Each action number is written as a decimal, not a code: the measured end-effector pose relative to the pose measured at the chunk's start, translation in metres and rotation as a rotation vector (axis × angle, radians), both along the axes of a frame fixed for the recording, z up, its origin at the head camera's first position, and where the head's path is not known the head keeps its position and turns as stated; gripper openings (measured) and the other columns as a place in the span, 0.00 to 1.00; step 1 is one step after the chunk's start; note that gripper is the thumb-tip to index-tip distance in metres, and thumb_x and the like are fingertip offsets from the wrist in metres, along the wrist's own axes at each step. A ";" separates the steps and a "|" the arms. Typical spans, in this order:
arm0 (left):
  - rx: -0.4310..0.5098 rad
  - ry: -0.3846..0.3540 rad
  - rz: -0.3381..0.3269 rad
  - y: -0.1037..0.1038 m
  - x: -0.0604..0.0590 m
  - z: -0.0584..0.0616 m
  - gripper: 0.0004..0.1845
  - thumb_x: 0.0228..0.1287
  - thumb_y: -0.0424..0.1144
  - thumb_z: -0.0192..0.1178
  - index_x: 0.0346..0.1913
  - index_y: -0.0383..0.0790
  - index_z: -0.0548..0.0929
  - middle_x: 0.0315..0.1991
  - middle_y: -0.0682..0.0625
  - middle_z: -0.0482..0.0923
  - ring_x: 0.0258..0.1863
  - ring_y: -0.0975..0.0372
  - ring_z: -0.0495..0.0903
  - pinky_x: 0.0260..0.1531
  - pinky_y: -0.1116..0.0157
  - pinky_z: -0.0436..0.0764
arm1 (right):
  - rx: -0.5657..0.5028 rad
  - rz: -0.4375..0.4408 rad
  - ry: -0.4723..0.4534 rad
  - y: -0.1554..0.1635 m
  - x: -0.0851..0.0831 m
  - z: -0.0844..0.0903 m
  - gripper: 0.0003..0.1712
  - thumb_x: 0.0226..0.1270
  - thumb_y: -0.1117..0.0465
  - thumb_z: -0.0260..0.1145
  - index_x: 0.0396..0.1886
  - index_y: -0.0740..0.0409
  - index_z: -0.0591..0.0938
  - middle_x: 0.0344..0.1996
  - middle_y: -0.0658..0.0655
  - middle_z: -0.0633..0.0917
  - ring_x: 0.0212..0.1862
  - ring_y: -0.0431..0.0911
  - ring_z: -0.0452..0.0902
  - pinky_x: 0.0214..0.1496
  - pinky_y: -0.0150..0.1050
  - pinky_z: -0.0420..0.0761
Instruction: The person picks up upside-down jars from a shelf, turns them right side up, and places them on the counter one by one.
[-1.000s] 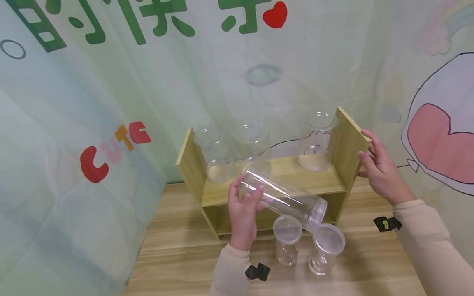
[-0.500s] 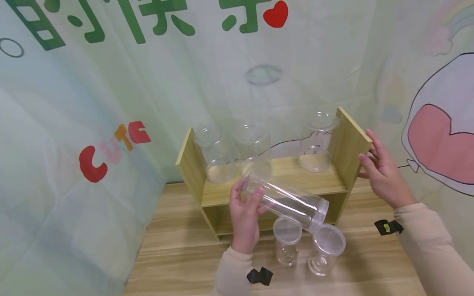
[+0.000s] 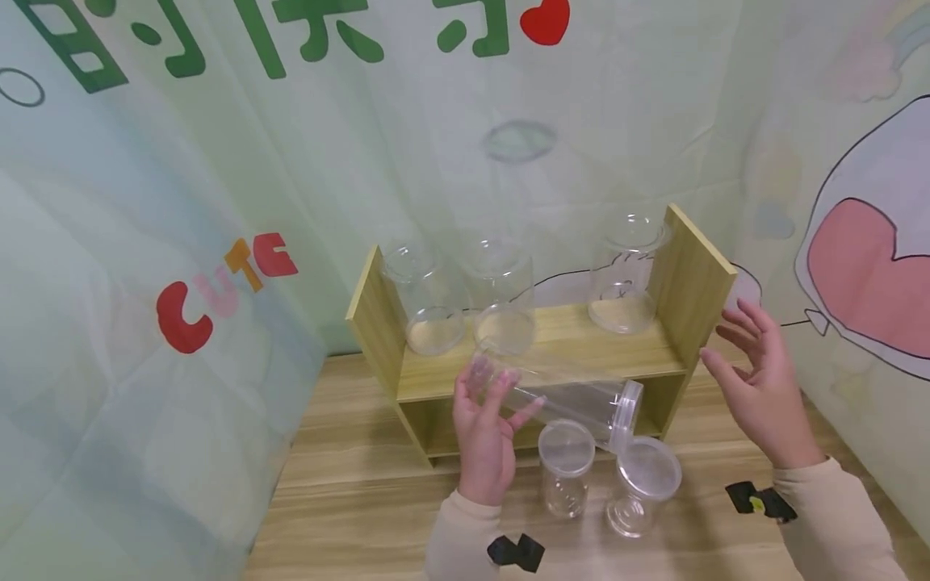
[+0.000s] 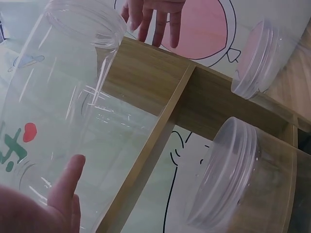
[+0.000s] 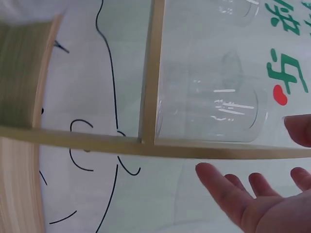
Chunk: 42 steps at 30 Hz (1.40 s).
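Note:
My left hand (image 3: 483, 440) grips a tall clear jar (image 3: 581, 407) near one end, thumb on the near side. The jar lies tilted in front of the wooden shelf (image 3: 654, 355), its ribbed end low at the right, by two small lidded jars. In the left wrist view, the thumb (image 4: 68, 179) lies along the jar's clear wall. My right hand (image 3: 763, 395) is just outside the shelf's right side panel (image 3: 693, 282), holding nothing, with fingers spread and slightly bent. The right wrist view shows its fingertips (image 5: 206, 172) near the panel's edge; contact cannot be told.
Three clear jars (image 3: 433, 315), (image 3: 501, 303), (image 3: 625, 282) stand on the shelf's upper board, with a gap between the middle and right ones. Two small lidded jars (image 3: 567, 468), (image 3: 647, 480) stand on the wooden table (image 3: 349, 500). A printed curtain (image 3: 363, 161) hangs behind.
My right hand has come off the shelf's side panel and moved lower, its fingers spreading. The tall jar has turned slightly in my left hand, whose fingers have loosened a little.

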<state>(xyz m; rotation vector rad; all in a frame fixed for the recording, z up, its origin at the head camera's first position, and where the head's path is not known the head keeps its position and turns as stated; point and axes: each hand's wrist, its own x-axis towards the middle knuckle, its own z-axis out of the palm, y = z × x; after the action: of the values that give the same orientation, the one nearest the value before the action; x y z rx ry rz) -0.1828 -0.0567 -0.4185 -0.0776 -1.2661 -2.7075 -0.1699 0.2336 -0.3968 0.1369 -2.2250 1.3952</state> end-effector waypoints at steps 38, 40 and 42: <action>0.174 -0.055 0.013 0.016 0.017 -0.008 0.24 0.72 0.39 0.58 0.63 0.36 0.61 0.62 0.40 0.59 0.60 0.44 0.71 0.46 0.46 0.81 | -0.425 0.512 0.469 -0.098 0.048 -0.026 0.45 0.53 0.74 0.75 0.66 0.83 0.60 0.68 0.72 0.62 0.65 0.56 0.66 0.59 0.42 0.76; 0.178 -0.056 0.004 0.017 0.018 -0.008 0.24 0.72 0.39 0.57 0.63 0.36 0.61 0.62 0.40 0.58 0.61 0.43 0.70 0.47 0.45 0.80 | -0.428 0.514 0.472 -0.098 0.049 -0.026 0.45 0.53 0.74 0.75 0.66 0.82 0.61 0.69 0.73 0.61 0.66 0.56 0.65 0.59 0.42 0.76; 0.183 -0.058 -0.006 0.018 0.020 -0.009 0.24 0.72 0.39 0.57 0.63 0.36 0.61 0.61 0.40 0.58 0.61 0.43 0.70 0.48 0.45 0.80 | -0.437 0.525 0.486 -0.097 0.049 -0.025 0.43 0.53 0.75 0.74 0.65 0.83 0.62 0.69 0.74 0.61 0.68 0.58 0.64 0.59 0.42 0.77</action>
<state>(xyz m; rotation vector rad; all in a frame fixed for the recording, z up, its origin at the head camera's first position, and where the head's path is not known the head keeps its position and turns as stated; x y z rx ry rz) -0.1632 -0.0388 -0.4271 0.0182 -1.0278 -2.8356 -0.1209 0.1363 -0.4217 0.8528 -1.4999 1.8411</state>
